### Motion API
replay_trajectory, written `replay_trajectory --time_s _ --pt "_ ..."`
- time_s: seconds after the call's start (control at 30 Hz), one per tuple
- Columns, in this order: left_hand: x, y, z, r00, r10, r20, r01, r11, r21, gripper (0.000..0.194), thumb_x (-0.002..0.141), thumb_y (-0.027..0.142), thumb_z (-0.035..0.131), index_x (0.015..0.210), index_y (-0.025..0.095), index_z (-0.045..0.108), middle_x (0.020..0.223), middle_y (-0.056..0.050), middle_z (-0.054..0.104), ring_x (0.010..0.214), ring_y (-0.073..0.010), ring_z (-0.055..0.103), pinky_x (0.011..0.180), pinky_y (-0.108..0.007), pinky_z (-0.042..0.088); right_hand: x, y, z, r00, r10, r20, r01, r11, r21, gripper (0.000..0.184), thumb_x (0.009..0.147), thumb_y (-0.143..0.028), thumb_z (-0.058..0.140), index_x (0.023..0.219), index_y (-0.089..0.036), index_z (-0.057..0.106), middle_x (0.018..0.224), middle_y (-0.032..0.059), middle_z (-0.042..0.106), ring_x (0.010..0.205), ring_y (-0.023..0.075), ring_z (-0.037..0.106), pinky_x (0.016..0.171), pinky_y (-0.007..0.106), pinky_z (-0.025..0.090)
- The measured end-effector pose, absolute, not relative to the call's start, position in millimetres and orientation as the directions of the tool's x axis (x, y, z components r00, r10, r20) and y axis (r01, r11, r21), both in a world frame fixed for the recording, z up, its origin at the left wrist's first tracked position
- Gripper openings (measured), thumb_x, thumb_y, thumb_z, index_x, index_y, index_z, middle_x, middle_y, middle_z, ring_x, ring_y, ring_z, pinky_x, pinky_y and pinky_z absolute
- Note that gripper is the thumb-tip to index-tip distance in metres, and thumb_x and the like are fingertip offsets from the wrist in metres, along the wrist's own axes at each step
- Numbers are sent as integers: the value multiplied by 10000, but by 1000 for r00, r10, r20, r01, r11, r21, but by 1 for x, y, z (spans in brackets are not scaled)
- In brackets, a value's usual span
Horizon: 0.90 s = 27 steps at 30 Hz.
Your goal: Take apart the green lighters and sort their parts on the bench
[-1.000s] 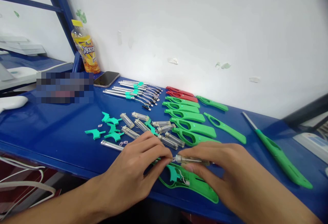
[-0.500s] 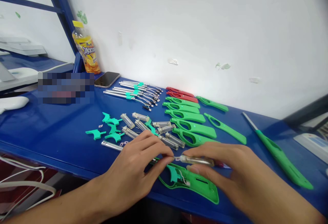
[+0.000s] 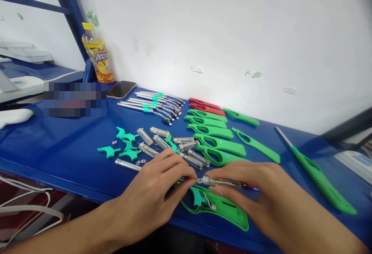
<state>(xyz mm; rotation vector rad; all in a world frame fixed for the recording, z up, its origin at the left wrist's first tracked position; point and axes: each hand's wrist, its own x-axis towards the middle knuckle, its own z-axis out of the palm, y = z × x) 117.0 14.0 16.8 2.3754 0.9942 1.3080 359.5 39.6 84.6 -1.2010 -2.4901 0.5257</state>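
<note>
My right hand (image 3: pixel 258 192) grips a clear lighter fuel tank (image 3: pixel 223 182) between thumb and fingers, its valve end pointing left. My left hand (image 3: pixel 159 184) is closed in a pinch at that end, on a small pale clip (image 3: pixel 200 180) partly hidden by the fingertips. Below both hands lies an open green lighter handle half (image 3: pixel 232 212), holding a teal trigger (image 3: pixel 198 197) and white wiring. A metal lighter tube (image 3: pixel 127 164) sticks out to the left from behind my left hand. Part of a red and blue object shows behind the tank; its kind is unclear.
Several loose fuel tanks (image 3: pixel 145 137) and teal triggers (image 3: pixel 108 151) lie beyond my left hand. Wired metal tubes (image 3: pixel 136 106), green handle halves (image 3: pixel 215 131) and red ones (image 3: pixel 206 109) sit further back. A finished-looking lighter (image 3: pixel 318 176) rests right; a phone (image 3: pixel 121 90) and drink bottle (image 3: pixel 98 58) stand back left.
Both hands stay almost in place, with the tank and clip still held together. The tank has shifted very slightly left.
</note>
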Motion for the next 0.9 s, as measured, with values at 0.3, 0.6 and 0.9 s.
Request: replay_trajectory --time_s 0.3,0.6,0.9 --pt "117 15 17 366 661 655 443 -742 503 166 1092 40 625 1093 198 676 977 -9 722 909 -172 617 844 -305 524 357 37 86 -593 799 100 686 567 -457 213 966 -158 809 894 -353 856 912 -72 885 737 194 845 711 262 665" --pt "117 15 17 362 654 664 442 -748 495 162 1089 44 632 1099 199 678 979 -13 727 902 -175 621 843 -309 535 356 40 86 -607 789 96 680 578 -452 223 969 -149 809 877 -348 851 845 -58 864 771 203 853 763 265 679" --pt "118 15 16 362 654 665 439 -748 497 160 1083 37 637 1094 191 678 981 -8 722 903 -166 612 845 -295 530 358 40 83 -616 782 97 682 591 -430 240 966 -194 827 1097 -383 897 1073 -41 911 910 255 896 771 285 714"
